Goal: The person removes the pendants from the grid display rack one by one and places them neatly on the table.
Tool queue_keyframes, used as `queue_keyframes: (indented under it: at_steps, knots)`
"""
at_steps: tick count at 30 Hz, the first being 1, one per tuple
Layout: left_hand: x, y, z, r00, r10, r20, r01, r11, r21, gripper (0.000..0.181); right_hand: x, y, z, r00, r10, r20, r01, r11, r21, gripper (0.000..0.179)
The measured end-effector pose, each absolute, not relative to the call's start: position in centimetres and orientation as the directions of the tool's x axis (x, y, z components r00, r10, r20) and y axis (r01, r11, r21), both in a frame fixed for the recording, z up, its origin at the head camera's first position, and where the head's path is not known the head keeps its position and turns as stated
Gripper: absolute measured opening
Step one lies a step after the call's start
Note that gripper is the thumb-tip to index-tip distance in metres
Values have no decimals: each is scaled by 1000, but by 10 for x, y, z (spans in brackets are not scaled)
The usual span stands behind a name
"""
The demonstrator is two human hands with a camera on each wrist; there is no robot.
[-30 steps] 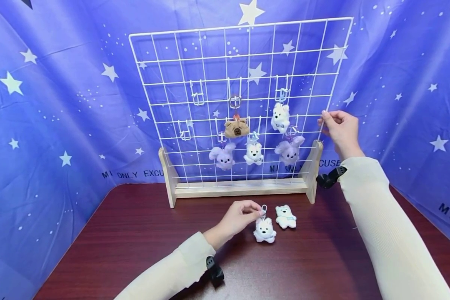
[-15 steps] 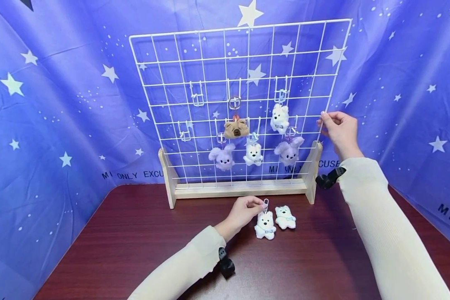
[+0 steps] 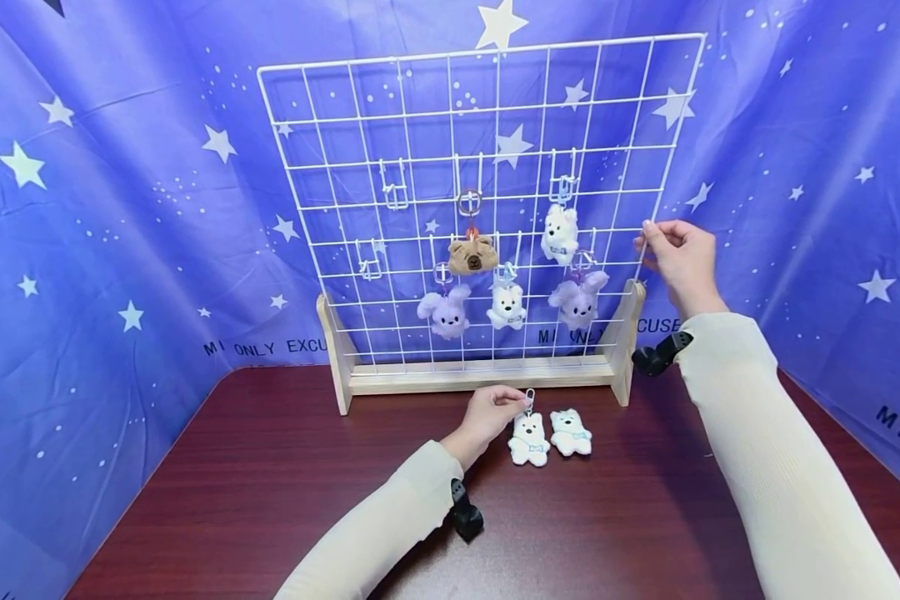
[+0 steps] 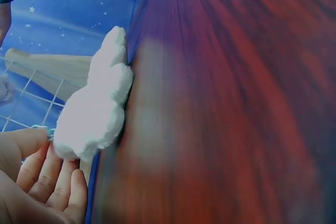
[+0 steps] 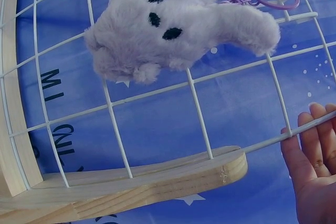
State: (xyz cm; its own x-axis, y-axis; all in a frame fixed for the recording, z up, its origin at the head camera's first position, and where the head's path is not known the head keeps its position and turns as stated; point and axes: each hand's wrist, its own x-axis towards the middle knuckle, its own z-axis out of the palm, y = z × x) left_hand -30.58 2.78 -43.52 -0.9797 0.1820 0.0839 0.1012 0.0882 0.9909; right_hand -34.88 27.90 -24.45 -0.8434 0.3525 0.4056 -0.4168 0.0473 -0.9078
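My left hand [image 3: 492,417] pinches the metal clasp [image 3: 529,401] of a white plush bear keychain [image 3: 529,442]. The bear is at the table surface; whether its feet touch the wood is hard to tell. Beside it on the right lies a second white plush bear [image 3: 571,433] with a pale blue bow. In the left wrist view, white fluffy plush [image 4: 92,111] shows beyond my fingertips. My right hand [image 3: 682,258] holds the right edge of the white wire grid [image 3: 498,108] between thumb and fingers, as the right wrist view [image 5: 315,166] also shows.
The grid stands in a wooden base [image 3: 487,379]. From its hooks hang a brown plush [image 3: 473,257], two purple plushes [image 3: 448,315] and two white bears [image 3: 560,235]. Two hooks at the left [image 3: 396,197] carry no plush. A starry blue curtain [image 3: 142,208] surrounds the dark red table [image 3: 270,467].
My left hand has moved away from me, toward the stand, carrying the bear keychain level with the other bear. The right hand stays on the grid's edge.
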Motion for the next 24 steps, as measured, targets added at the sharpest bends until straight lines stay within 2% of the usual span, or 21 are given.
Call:
queue_keyframes:
  at_steps: [13, 18, 24]
  knots:
    - [-312, 36, -440, -994, 97, 40, 62, 237, 969, 7, -348, 278, -242, -847, 351, 398, -411, 41, -911, 12]
    - [-311, 36, -440, -995, 94, 28, 51, 249, 967, 8, -347, 278, -242, -849, 352, 394, -399, 61, -915, 12]
    - [-312, 35, -440, -995, 101, 21, 45, 244, 969, 9, -348, 279, -244, -844, 353, 404, -433, -4, -902, 16]
